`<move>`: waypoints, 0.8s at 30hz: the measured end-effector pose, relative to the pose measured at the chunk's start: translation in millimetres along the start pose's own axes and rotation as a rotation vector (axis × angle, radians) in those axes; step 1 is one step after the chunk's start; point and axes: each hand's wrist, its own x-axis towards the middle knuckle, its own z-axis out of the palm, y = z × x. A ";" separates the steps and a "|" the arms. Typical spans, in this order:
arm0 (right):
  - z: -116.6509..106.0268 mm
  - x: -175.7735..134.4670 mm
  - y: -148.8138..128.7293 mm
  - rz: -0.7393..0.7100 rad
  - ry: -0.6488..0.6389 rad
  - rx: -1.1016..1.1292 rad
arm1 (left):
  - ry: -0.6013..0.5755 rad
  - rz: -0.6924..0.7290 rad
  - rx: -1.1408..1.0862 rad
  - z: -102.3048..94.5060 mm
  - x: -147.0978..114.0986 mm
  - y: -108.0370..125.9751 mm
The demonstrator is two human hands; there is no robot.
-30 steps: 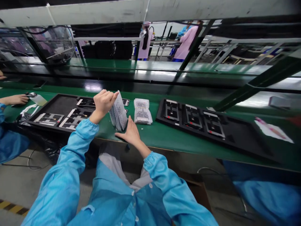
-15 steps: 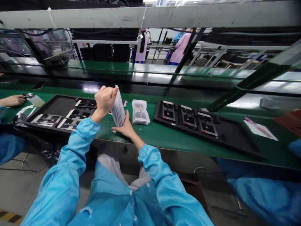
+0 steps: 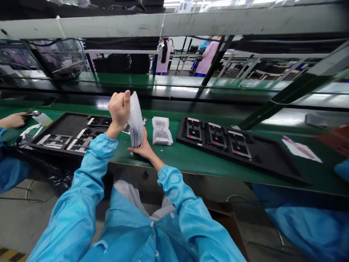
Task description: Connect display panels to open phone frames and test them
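A stack of white, translucent bubble-wrap bags (image 3: 136, 122) stands nearly upright between my hands, above the bench's front edge. My left hand (image 3: 119, 109) is closed in a fist at its upper left edge; the fingertips are hidden from me. Lower down, my right hand (image 3: 142, 145) holds the stack's bottom end, thumb on the right side. Just right of it, a second pile of bubble-wrap bags (image 3: 161, 131) lies on the green bench. Partly hidden behind my left hand are flat phone-sized parts (image 3: 99, 121) in a black tray.
The black foam tray (image 3: 64, 122) at left holds flat parts. Another black tray (image 3: 275, 160) at right carries several black-and-silver parts. A marked white paper (image 3: 301, 149) lies further right. At far left, a co-worker's hand (image 3: 15, 120) is near a small bottle (image 3: 43, 118). A green post (image 3: 286, 92) slants at right.
The stack and both hands have risen slightly and shifted a little left. The stack has turned, so its lower edge shows separate layers. The view has tilted up slightly.
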 end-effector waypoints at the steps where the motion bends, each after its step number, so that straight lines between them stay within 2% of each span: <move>1: 1.7 1.2 -0.7 -0.012 0.011 0.019 | 0.022 -0.014 -0.004 0.7 0.4 1.3; 4: 6.0 3.7 -4.2 -0.089 0.060 0.050 | 0.086 -0.087 -0.032 0.6 1.4 5.4; 6: 8.4 4.6 -6.8 -0.129 0.077 0.020 | 0.156 -0.205 -0.123 -1.3 3.5 7.2; 8: 10.8 5.3 -8.5 -0.124 0.063 -0.007 | 0.253 -0.336 -0.256 -4.1 7.5 6.6; 11: 14.2 7.4 -8.7 -0.059 0.029 -0.013 | 0.365 -0.443 -0.404 -8.2 15.5 -0.8; 13: 15.3 9.6 -8.5 -0.052 0.008 -0.037 | 0.365 -0.509 -0.453 -11.0 20.5 -9.7; 15: 14.9 11.1 -9.7 -0.107 -0.014 -0.105 | 0.346 -0.618 -0.482 -15.6 26.3 -19.6; 17: 13.2 10.8 -12.4 -0.172 -0.034 -0.214 | 0.379 -0.709 -0.470 -24.2 34.6 -29.0; 21: 10.1 5.7 -18.4 -0.206 -0.037 -0.425 | 0.405 -0.806 -0.273 -58.3 61.3 -48.5; 24: 10.4 2.9 -18.9 -0.164 -0.022 -0.484 | 0.265 -0.846 -0.146 -90.3 81.6 -67.0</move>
